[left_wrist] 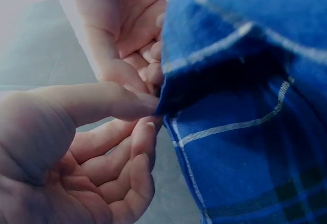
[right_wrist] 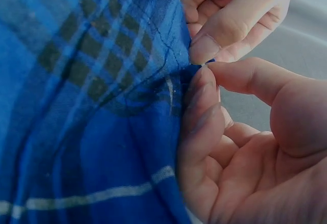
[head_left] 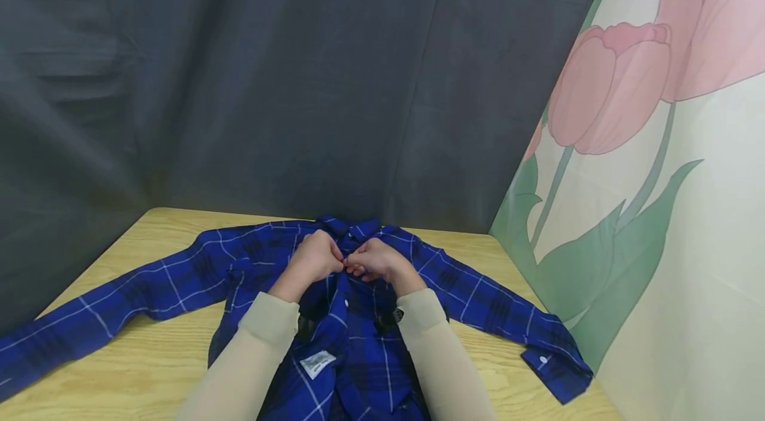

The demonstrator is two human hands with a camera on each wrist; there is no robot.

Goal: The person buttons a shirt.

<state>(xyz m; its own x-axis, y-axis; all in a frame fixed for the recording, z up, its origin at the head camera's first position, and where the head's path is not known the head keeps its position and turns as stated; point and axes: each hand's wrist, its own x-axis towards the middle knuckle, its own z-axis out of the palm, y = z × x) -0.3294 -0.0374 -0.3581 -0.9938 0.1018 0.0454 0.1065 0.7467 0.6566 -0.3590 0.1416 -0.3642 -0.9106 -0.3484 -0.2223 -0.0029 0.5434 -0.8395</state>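
Observation:
A blue plaid long-sleeved shirt [head_left: 370,341] lies front up on the table, its collar at the far edge. Just below the collar, both hands meet at the front opening. My left hand [head_left: 315,256] pinches the edge of the front between thumb and fingers, which the left wrist view shows close up on the blue cloth [left_wrist: 230,163]. Thumb and forefinger of my right hand [head_left: 378,260] pinch at the same spot, fingertips close to the left hand's; a small pale bit shows between them in the right wrist view. Lower on the front, a white button [head_left: 346,302] is visible.
The wooden table [head_left: 149,361] carries the shirt. One sleeve [head_left: 119,308] stretches left; the other ends in a cuff [head_left: 556,368] at right. A white label [head_left: 317,363] shows inside the shirt. A dark curtain [head_left: 299,76] hangs behind; a tulip-printed wall [head_left: 687,242] stands right.

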